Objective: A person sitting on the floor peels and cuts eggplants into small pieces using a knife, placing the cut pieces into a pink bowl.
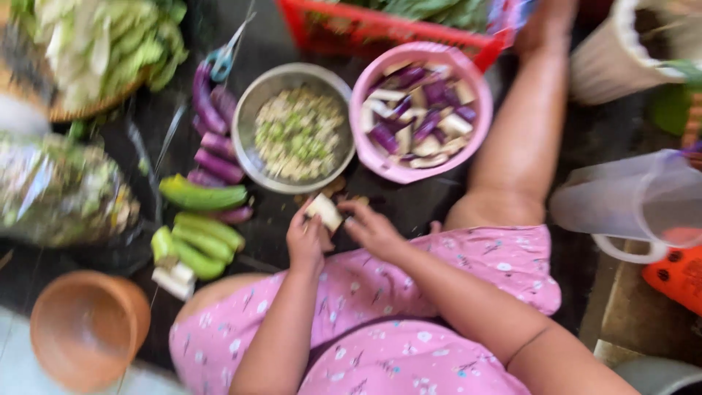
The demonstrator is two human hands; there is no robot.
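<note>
Motion blur throughout, so we keep it coarse. Our left hand [306, 241] is closed around a pale eggplant piece [324, 211], held up just below the steel bowl [252, 143], likely so the other hand can work on it. Our right hand [373, 230] sits just beside the piece with fingers curled; we cannot tell whether it grips anything. The steel bowl holds chopped greenish-white bits. Right of it, the pink bowl [479, 135] holds cut eggplant chunks, close enough for dropping pieces in. Left of the steel bowl lie whole purple eggplants [212, 139] and green cucumbers [201, 234], within reach.
</note>
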